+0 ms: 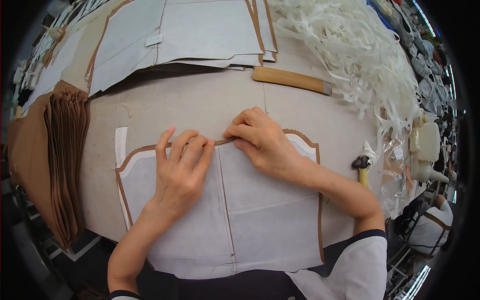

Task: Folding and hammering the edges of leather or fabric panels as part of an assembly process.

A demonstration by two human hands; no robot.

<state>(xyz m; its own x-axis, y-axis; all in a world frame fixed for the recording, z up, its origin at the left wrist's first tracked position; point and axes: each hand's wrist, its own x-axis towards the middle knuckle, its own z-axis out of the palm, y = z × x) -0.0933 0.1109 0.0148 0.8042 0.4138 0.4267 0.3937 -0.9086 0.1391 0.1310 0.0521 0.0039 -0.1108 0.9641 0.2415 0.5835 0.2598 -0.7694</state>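
A fabric panel (270, 200) with a pale grey-white lined side and brown edges lies in front of me. A seam runs down its middle, and its far corners are curved with small notches. At the far edge, my left hand (180, 172) has its thumb side closed on the brown margin, with its other fingers spread and bent. Just right of the centre seam, my right hand (262, 142) pinches the same margin between thumb and fingers. A short folded stretch of brown shows between the hands. The fingertips' undersides are hidden.
Larger lined panels (210, 30) lie stacked at the back. A wooden-handled tool (290, 80) rests before them, beside a heap of white strips (350, 55). Folded brown pieces (65, 160) hang over the left edge. At the right are a dark-tipped brush-like tool (363, 167) and a plastic bottle (429, 172).
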